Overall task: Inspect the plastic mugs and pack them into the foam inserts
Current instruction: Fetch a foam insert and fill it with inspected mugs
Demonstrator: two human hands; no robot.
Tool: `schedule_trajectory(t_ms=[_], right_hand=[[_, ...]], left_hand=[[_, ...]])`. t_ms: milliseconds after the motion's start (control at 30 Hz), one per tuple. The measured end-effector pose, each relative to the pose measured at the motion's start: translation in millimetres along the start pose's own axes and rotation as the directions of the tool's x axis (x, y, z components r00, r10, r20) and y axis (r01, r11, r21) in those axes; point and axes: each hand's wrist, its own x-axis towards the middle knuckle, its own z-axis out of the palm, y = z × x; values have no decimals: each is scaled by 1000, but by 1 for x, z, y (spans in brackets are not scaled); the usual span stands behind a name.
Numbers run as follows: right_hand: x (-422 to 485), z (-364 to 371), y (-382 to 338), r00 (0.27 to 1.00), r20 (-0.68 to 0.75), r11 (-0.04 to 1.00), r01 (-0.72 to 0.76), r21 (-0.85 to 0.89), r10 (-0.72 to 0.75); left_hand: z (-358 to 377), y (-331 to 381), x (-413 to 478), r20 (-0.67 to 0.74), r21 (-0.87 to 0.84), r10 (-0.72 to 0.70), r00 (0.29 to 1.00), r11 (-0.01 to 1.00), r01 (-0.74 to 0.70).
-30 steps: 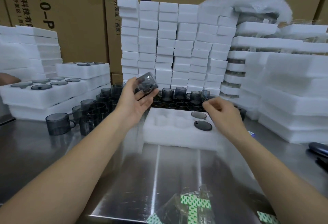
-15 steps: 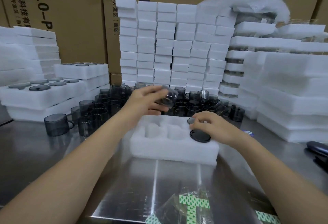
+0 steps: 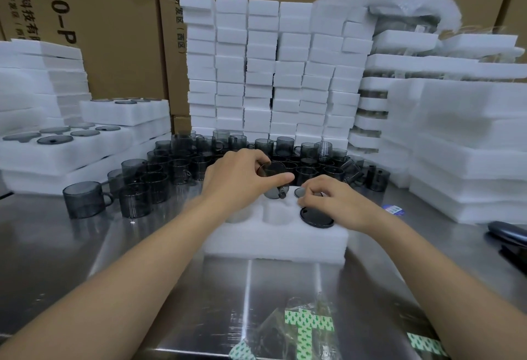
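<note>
Under left hand (image 3: 242, 177), mug (image 3: 272, 181) over insert (image 3: 273, 241)

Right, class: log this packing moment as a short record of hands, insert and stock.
left hand: lowering a smoky grey mug into a back-row pocket
right hand: resting on the foam insert, fingers by a packed mug
front pockets: two visibly empty
loose mugs: crowded behind the insert
surface: steel table
</note>
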Motion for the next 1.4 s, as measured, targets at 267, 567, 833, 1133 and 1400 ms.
schedule_trajectory(t_ms=[267, 567, 833, 1133, 1400], right_hand=[[-1, 0, -2, 1000, 11, 1000, 13, 6, -14], [-1, 0, -3, 1000, 15, 1000, 14, 7, -14], [-1, 0, -1, 1000, 19, 1000, 5, 23, -6], [-5, -7, -6, 993, 115, 990, -28, 141, 12], [-2, -14, 8, 986, 157, 993, -68, 96, 52]], left_hand=[[-1, 0, 1, 64, 14, -10, 998, 1000, 9], [-8, 3, -4, 196, -80, 125, 973, 991, -111], [-5, 8, -16, 594, -218, 181, 784, 974, -60], [-16, -2, 0, 581, -244, 197, 790, 968, -61], [-21, -74, 17, 66, -17, -95, 993, 995, 97]])
